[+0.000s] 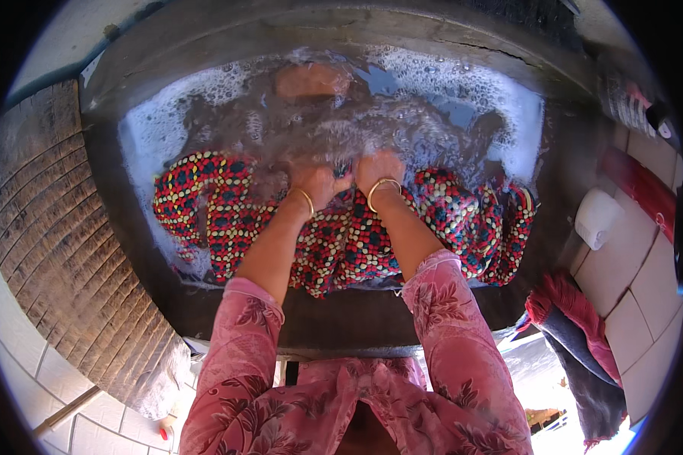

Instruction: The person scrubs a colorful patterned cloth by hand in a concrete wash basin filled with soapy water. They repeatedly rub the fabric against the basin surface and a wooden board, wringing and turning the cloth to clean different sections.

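The dark basin [357, 322] is full of foamy water [448, 72], and a red, dark and pale-yellow mat [334, 250] lies partly sunk along its near side. Both forearms [269, 246] slant down and forward, drawing together. I see the left hand [315, 184] and right hand [379, 171] just beside each other, knuckles up, fists gripping the mat's far part. Each wrist wears a gold bangle [387, 180].

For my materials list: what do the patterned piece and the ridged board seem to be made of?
Patterned piece: textile, perhaps yarn or fabric strips, knobbly, bunching in folds. Ridged board: probably wood, matte and worn, with streaky brown grain.
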Available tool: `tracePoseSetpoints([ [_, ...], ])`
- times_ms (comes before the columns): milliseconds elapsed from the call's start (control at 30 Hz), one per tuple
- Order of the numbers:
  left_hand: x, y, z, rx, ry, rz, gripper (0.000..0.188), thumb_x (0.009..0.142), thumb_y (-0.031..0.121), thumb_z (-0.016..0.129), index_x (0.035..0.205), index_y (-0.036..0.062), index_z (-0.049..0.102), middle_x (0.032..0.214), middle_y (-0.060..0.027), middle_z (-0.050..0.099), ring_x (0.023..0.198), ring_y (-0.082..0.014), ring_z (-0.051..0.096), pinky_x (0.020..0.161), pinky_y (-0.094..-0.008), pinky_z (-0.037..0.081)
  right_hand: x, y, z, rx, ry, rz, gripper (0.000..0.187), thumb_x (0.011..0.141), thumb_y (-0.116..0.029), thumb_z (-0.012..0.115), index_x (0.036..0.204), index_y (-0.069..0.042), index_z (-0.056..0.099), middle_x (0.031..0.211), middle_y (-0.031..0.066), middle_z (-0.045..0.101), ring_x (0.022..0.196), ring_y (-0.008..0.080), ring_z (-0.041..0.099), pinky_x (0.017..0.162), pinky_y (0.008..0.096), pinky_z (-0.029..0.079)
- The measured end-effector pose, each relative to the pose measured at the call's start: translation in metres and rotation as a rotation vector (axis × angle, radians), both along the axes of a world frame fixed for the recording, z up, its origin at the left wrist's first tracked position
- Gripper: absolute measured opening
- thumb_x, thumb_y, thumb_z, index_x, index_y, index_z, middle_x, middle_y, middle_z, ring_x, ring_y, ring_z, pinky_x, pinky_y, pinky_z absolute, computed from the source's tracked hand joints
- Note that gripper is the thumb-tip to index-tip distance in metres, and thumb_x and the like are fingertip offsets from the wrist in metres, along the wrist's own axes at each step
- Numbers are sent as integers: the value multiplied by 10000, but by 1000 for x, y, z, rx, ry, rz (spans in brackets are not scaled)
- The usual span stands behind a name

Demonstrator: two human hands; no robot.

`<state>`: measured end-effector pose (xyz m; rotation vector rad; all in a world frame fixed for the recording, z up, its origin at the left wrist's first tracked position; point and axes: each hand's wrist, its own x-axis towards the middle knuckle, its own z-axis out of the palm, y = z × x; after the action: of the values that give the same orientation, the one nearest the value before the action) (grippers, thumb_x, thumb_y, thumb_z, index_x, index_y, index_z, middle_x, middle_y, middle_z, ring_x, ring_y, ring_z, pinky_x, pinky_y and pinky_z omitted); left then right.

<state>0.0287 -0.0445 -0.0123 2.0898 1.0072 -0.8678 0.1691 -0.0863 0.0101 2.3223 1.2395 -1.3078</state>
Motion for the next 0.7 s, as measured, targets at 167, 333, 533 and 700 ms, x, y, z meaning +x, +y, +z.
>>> tracePoseSetpoints([
  [167, -7, 25, -14, 30, -575, 154, 437, 790, 457, 648, 968, 58, 653, 847, -212, 645, 805, -390, 626, 746, -430, 486, 7, 4, -19, 174, -19, -23, 414, 884, -416, 500, 984, -55, 674, 986, 227, 641, 951, 383, 620, 853, 458, 486],
  [333, -13, 79, 55, 34, -407, -95, 680, 662, 547, 700, 1144, 80, 593, 1117, -142, 615, 1039, -328, 567, 880, -414, 438, 31, -7, -3, 356, 139, -278, 648, 857, -568, 511, 1250, -53, 534, 1259, 288, 501, 1118, 406, 537, 949, 452, 431],
  [533, -114, 58, 75, 226, -80, -163, 1009, 638, 711, 643, 1311, -6, 418, 1085, -268, 591, 1034, -392, 568, 860, -450, 451, -1, -103, 70, 608, -58, -106, 854, 743, -491, 705, 1372, -28, 361, 1341, 268, 418, 1256, 403, 398, 1043, 441, 332],
  [700, -156, 10, 71, 220, 2, 125, 906, 703, 705, 605, 1191, -50, 487, 891, -277, 639, 900, -444, 609, 796, -500, 472, -7, -174, 89, 457, -165, -232, 907, 669, -415, 793, 1363, -26, 358, 1235, 221, 519, 1092, 379, 549, 876, 433, 473],
])
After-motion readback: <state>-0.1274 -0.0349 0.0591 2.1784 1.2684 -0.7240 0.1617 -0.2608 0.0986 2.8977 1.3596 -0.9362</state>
